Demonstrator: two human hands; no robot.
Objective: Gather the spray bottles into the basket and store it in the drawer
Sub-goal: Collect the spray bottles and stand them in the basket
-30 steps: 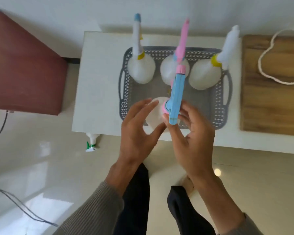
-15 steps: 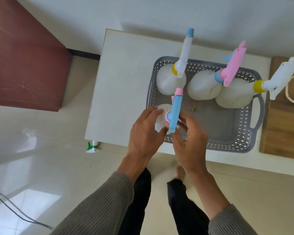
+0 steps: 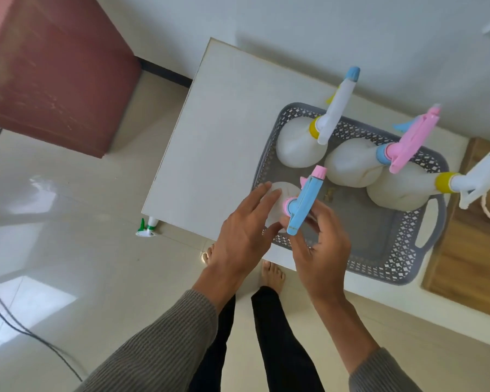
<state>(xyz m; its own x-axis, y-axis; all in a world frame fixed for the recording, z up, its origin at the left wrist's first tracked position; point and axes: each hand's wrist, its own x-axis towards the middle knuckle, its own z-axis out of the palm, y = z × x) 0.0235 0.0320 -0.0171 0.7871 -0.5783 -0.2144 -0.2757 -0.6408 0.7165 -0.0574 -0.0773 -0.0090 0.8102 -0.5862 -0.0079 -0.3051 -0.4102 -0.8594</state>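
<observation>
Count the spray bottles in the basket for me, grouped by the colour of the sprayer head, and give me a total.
White sprayer head: 2, the far left bottle and the far right bottle
Pink sprayer head: 1
Blue sprayer head: 1, between both hands
Total: 4 in the grey basket

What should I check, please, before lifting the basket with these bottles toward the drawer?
1. Fourth bottle released by both hands: not ok, left hand and right hand are at it.
2. Three bottles standing along the far side of the basket: ok.
3. All bottles gathered: not ok, a green-trigger bottle lies on the floor.
4. Right basket handle free to grasp: ok.
5. Drawer open: cannot tell, not in view.
</observation>
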